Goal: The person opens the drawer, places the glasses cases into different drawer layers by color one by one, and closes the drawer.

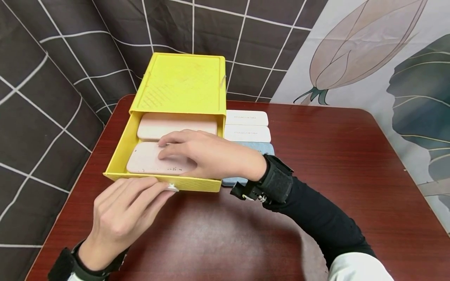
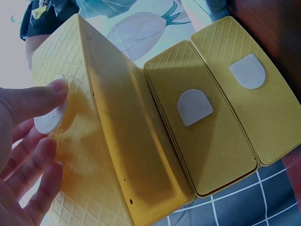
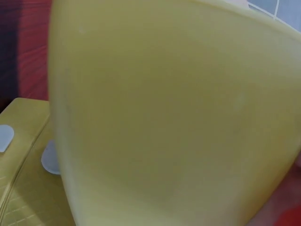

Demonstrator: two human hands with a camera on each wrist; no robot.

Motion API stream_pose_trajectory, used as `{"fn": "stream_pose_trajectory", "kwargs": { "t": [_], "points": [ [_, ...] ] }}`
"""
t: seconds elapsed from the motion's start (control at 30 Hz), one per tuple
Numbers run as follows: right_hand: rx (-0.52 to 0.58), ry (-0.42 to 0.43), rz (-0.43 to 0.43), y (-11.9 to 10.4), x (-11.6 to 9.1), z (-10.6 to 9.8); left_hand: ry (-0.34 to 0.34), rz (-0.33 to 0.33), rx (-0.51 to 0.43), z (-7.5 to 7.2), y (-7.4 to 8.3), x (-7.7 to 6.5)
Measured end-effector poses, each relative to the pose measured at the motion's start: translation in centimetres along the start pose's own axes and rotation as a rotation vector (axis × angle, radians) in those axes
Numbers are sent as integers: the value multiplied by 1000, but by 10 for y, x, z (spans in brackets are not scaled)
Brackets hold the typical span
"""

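A drawer (image 1: 117, 160) of a yellow drawer unit (image 1: 186, 84) is pulled out toward the near side. Two long, rounded pale pink blocks (image 1: 175, 125) lie side by side in it, their exact kind unclear. My left hand (image 1: 121, 212) pinches the white pull tab (image 2: 49, 120) on the drawer's front, thumb on its face. Inside the drawer my right hand (image 1: 207, 154) reaches over the nearer pink block (image 1: 147, 160), its fingertips on the top and far edge. The right hand's palm and arm hide that block's right end. In the right wrist view a blurred yellow drawer wall (image 3: 174, 113) fills most of the picture.
Two lower drawers (image 2: 197, 150) with white tabs are pushed in beneath. Right of the unit lie white blocks (image 1: 247, 133) with small print and a blue one (image 1: 258, 147), partly behind my right wrist. Dark checked cloth (image 1: 52, 117) hangs close along the left and back.
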State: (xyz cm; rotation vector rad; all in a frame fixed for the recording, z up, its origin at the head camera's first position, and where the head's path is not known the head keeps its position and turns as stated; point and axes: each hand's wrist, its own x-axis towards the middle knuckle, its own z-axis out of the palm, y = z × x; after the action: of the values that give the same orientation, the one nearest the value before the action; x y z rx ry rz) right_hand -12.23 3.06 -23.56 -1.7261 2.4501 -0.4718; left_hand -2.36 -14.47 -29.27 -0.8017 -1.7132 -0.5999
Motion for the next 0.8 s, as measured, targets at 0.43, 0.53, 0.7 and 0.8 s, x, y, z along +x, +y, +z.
{"fn": "stream_pose_trajectory", "kwargs": {
  "t": [0.43, 0.53, 0.7, 0.8],
  "points": [
    [202, 43, -51, 7, -10, -6, 6, 5, -2, 1, 0, 0],
    [270, 174, -78, 9, -16, -7, 12, 5, -2, 0, -1, 1],
    [358, 411, -79, 12, -32, -8, 4, -5, -6, 0, -1, 2],
    [373, 539, -68, 9, -42, -12, 0, -10, -5, 0, -1, 2]
  ]
}}
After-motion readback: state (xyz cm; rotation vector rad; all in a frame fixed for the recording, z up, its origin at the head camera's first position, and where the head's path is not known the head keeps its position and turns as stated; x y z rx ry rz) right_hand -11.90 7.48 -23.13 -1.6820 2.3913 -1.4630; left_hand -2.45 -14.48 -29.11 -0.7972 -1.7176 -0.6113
